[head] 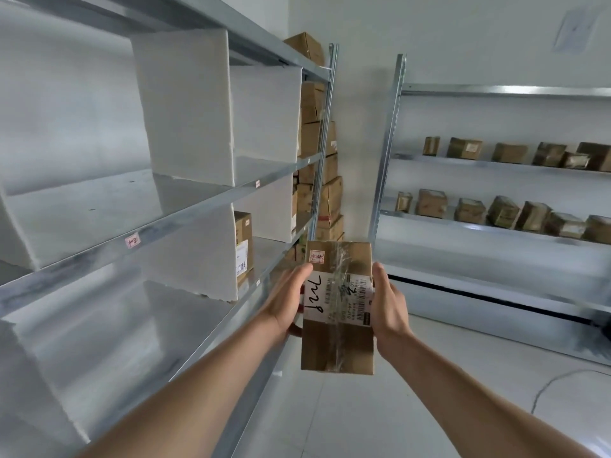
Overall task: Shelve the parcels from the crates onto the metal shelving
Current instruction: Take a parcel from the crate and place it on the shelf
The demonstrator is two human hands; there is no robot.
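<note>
A brown cardboard parcel (pixel 337 307) is held out in mid-air in front of the person, in the aisle beside the left shelving (pixel 185 209). Its long axis runs away from the viewer, the far end up toward the corner of the room, the near end down toward the floor. Its top face shows a white shipping label with a handwritten black number, a small red-bordered sticker near the far left corner, and a strip of clear tape along its length.

The left hand (pixel 287 302) grips the parcel's left side, thumb on the top face and fingers curled underneath. The right hand (pixel 388 304) clasps the right side; its fingers go under the parcel and are hidden.

The label print is too small to read. One labelled box (pixel 244 246) stands on the left shelving behind a white divider (pixel 185 107), partly hidden by another. Stacked boxes at the far end are partly hidden by the upright. The right shelving (pixel 496 90) carries two rows of boxes, cut off at the frame edge: about six on the upper row, seven on the lower.
</note>
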